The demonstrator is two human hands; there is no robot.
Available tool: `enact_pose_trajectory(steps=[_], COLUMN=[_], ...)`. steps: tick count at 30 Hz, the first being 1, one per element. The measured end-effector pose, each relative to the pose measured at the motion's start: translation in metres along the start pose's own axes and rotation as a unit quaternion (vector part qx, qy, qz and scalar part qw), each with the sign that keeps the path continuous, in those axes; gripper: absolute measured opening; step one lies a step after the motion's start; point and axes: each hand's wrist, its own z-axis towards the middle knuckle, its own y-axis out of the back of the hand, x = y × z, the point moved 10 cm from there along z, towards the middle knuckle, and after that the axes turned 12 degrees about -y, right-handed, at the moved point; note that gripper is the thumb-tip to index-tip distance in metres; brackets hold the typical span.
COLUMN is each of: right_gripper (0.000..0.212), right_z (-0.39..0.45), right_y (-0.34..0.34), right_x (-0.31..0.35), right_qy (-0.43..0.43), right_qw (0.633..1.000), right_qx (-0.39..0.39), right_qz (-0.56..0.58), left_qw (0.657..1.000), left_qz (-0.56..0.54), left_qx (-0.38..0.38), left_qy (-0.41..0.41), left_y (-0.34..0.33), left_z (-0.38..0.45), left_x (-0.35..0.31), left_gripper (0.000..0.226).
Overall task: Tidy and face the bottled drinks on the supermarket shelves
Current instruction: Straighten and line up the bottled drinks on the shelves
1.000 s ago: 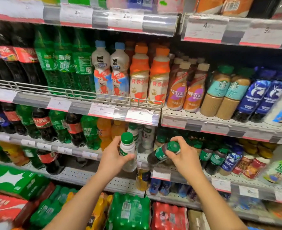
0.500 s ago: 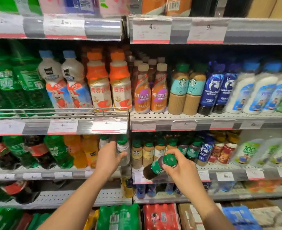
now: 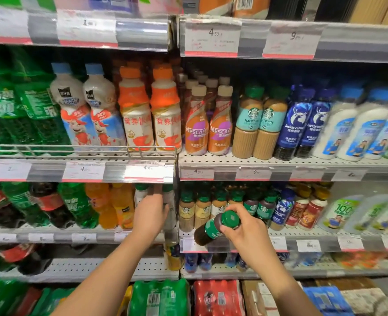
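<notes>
While the right hand [image 3: 245, 233] grips a dark coffee bottle [image 3: 213, 229] by its green cap, fingers curled round the top, the bottle hangs tilted with its base pointing down and to the left, out in front of the shelf edge [image 3: 234, 246] and off the shelf. Just beyond this hand stands a row of green-capped coffee bottles [image 3: 203, 208], upright on the same shelf level, with a blue bottle [image 3: 282, 207] and red cans [image 3: 307, 212] further to its right. To its left, across the shelf divider, the left hand [image 3: 150, 212] reaches in with its fingers round a white bottle with a green cap [image 3: 169, 201], which stands at the right end of that shelf section. Whether the fingers truly clamp it or only rest on it is blurred, though they wrap its side. Left of that hand stand orange soda bottles [image 3: 110, 204], then green and dark cola bottles [image 3: 49, 204]. Above both hands, a shelf carries milk drinks [image 3: 90, 110], orange-capped bottles [image 3: 165, 115] and brown coffee bottles [image 3: 220, 124].
</notes>
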Motion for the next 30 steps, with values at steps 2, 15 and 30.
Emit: enact_pose_trajectory(steps=[2,15,30], right_gripper=[0.034,0.036,0.037], right_z=[0.001,-0.001,-0.008], right_y=[0.001,-0.002,0.013], right_x=[0.004,0.012,-0.001], right_qy=[0.004,0.019,0.013], right_qw=[1.0,1.0,1.0], right_qx=[0.0,0.009,-0.016], right_qz=[0.002,-0.007,-0.014], left_qw=[1.0,0.943,0.918], left_qz=[0.017,0.268,0.316], left_qx=[-0.017,0.004,0.065], left_qy=[-0.011,-0.198,-0.231], left_y=[0.007,0.012,-0.013], left_z=[0.0,0.007,0.027], left_x=[0.0,-0.017,-0.01], left_gripper=[0.013,0.057,0.099])
